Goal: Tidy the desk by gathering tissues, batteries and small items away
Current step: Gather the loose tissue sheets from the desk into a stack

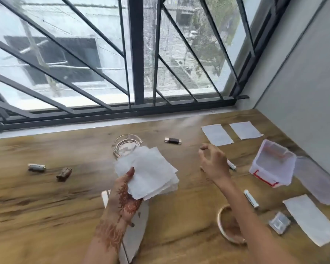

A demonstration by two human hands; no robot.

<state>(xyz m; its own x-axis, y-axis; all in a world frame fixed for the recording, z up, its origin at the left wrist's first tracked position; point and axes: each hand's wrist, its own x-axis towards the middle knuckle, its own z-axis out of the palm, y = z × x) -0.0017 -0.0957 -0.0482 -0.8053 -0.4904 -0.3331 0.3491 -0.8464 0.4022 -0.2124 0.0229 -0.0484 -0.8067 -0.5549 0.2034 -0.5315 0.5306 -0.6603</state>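
The wood-grain desk (pixel 46 206) fills the near ground. Nearest lie a small bowl (pixel 220 223), a silvery packet (pixel 279 222) and a flat tissue (pixel 312 220). Just beyond is a white battery (pixel 251 198), its dark label too blurred to read.

The left hand (pixel 126 197) grips a stack of tissues (pixel 151 170) above the desk's middle, thumb on top. The right hand (pixel 213 162) hovers with loosely curved fingers, grasping nothing, and partly hides a second battery (pixel 231 165).

To the right a clear plastic box (pixel 272 164) bears red markings that are not legible. On the left lie a white small item (pixel 36 167) and a brown one (pixel 64 174).

Farther off are a glass ashtray (pixel 126 145), a dark stick (pixel 172 140) and two flat tissues (pixel 217 134) (pixel 245 130). A barred window (pixel 137 54) runs behind the desk, and a grey wall (pixel 303 82) stands to the right.
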